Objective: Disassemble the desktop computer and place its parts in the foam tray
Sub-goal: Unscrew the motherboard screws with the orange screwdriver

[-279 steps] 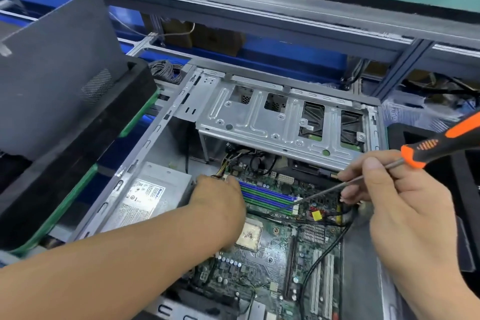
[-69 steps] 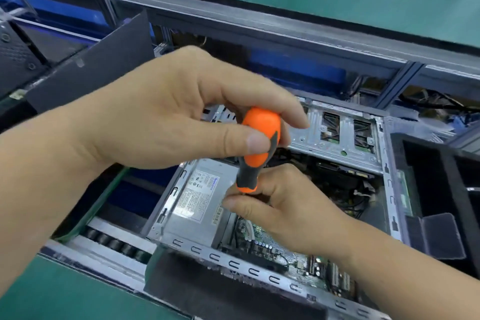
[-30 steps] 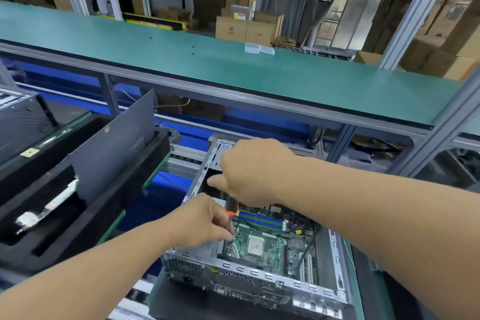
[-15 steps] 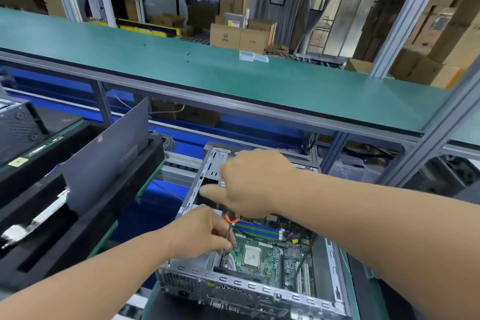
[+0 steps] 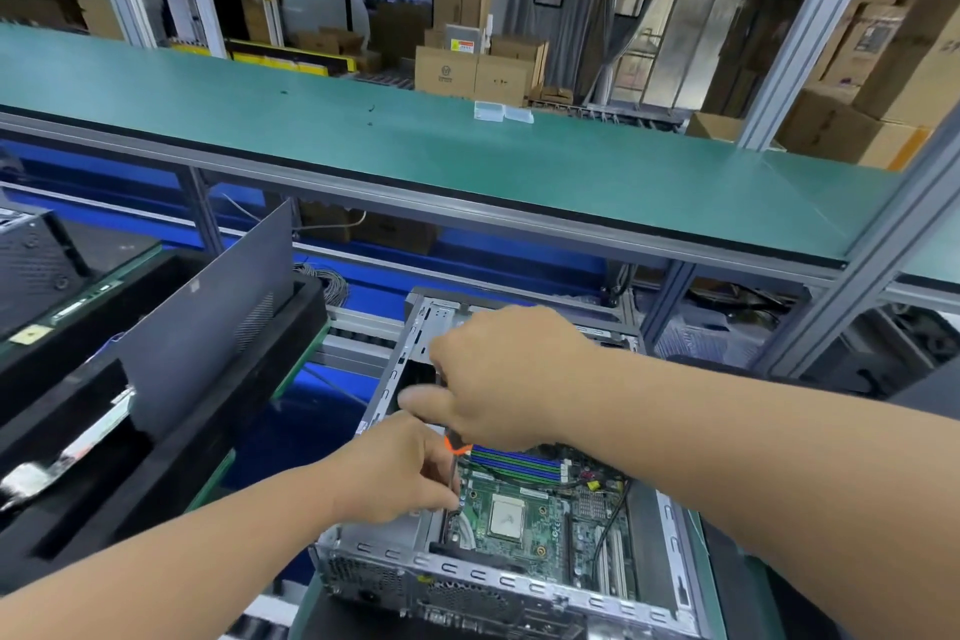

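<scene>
Screwdriver (image 5: 453, 447), orange-handled, is standing nearly upright over the open desktop computer (image 5: 519, 525), its shaft pointing down at the motherboard's (image 5: 524, 509) left edge. Right hand (image 5: 498, 379) is curling around the handle from above; left hand (image 5: 395, 473) is pinching the shaft lower down. Computer is lying on its side low in the centre, below the green tabletop (image 5: 467, 156). Black foam tray (image 5: 171, 411) is sitting just left of it, holding a dark panel (image 5: 208, 322) that is leaning upright.

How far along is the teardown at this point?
Done: side panel stands in the foam tray. In hand: right hand grips the screwdriver, left hand steadies its shaft over the motherboard. Left: motherboard and memory sticks remain in the case.
</scene>
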